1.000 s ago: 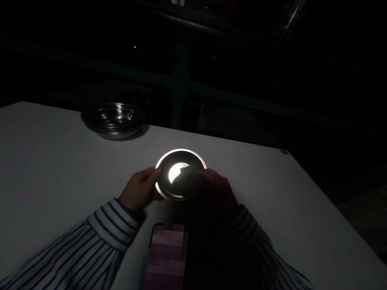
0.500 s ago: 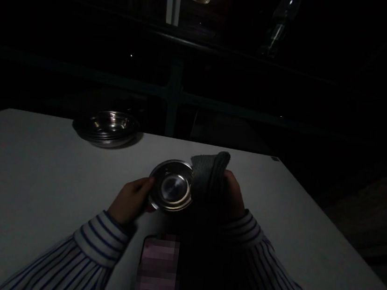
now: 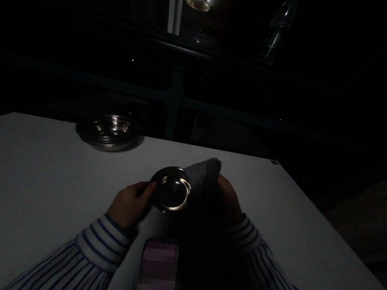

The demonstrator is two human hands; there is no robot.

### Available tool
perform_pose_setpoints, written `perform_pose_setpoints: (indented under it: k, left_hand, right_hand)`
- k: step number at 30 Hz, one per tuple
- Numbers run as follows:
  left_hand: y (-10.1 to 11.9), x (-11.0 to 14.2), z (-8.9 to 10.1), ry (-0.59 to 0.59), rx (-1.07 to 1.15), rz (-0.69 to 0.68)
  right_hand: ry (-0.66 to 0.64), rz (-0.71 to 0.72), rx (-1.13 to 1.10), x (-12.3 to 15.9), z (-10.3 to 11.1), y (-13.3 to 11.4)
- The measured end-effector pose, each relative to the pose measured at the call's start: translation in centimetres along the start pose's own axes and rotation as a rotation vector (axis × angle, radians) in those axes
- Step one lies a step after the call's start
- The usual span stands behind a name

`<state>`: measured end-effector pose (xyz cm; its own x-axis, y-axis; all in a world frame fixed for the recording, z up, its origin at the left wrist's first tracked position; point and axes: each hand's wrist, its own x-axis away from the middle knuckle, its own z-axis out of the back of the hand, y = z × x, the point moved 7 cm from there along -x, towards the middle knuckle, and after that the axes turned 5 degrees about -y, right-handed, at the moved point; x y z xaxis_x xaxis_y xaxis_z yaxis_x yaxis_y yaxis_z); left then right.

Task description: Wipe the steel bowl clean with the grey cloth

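Note:
A small shiny metal bowl (image 3: pixel 172 193) is held above the white table, its inside facing me. My left hand (image 3: pixel 131 203) grips its left rim, thumb on top and fingers underneath. In my right hand (image 3: pixel 229 200) is a folded grey cloth (image 3: pixel 203 179), pressed against the bowl's right rim. Deep shadow hides the lower part of the cloth and most of the right fingers.
A stack of metal bowls (image 3: pixel 110 132) stands at the back left of the white table (image 3: pixel 51 184). Close to me lies a pixelated pinkish object (image 3: pixel 158 272), perhaps a phone. A clear bottle (image 3: pixel 280 26) stands in the dark beyond the table.
The bowl has tilted and its inside reflections have shifted. The cloth has moved slightly left and down at the rim. The whole view has shifted a little.

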<state>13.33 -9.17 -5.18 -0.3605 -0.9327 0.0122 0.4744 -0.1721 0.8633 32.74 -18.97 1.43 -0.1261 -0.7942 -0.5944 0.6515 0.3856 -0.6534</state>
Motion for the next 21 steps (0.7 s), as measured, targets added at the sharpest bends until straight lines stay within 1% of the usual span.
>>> perform_pose_setpoints:
  k: [2, 3, 4, 5, 6, 7, 9, 11, 13, 15, 17, 21]
  left_hand:
    - [0.8, 0.4, 1.4, 0.164, -0.042, -0.047]
    - [1.2, 0.7, 1.9, 0.214, -0.026, -0.071]
    - [1.6, 1.0, 2.1, 0.233, 0.010, -0.097]
    - [2.1, 1.2, 2.0, 0.215, 0.078, -0.131]
    - [2.5, 1.5, 1.7, 0.163, 0.159, -0.174]
    - [3.1, 1.8, 1.4, 0.111, 0.234, -0.226]
    - [4.1, 2.4, 0.8, 0.013, 0.341, -0.333]
    - [4.6, 2.7, 0.1, -0.098, 0.375, -0.381]
    - [4.6, 2.8, -0.3, -0.154, 0.358, -0.374]
    - [4.5, 2.6, -0.2, -0.153, 0.326, -0.349]
    - [4.4, 2.5, 0.1, -0.131, 0.317, -0.316]
    - [4.1, 2.2, 0.3, -0.075, 0.372, -0.241]
  right_hand:
    - [-0.012, -0.043, -0.039, -0.2, -0.7, -0.5]
    - [-0.016, -0.089, -0.066, -0.2, -1.0, -0.6]
    - [-0.015, -0.134, -0.087, -0.1, -1.3, -0.7]
    - [-0.021, -0.158, -0.100, 0.0, -1.7, -0.9]
    - [-0.048, -0.160, -0.105, 0.1, -2.1, -1.2]
    - [-0.084, -0.134, -0.101, 0.2, -2.5, -1.7]
    - [-0.187, -0.021, -0.071, 0.4, -3.4, -3.0]
    - [-0.282, 0.054, -0.034, 0.6, -4.1, -3.8]
    - [-0.349, 0.047, -0.015, 0.8, -4.7, -3.7]
    - [-0.364, -0.015, -0.041, 1.0, -5.0, -3.1]
    - [-0.345, -0.064, -0.108, 1.2, -5.0, -2.4]
    - [-0.378, -0.103, -0.225, 1.2, -5.3, -1.8]
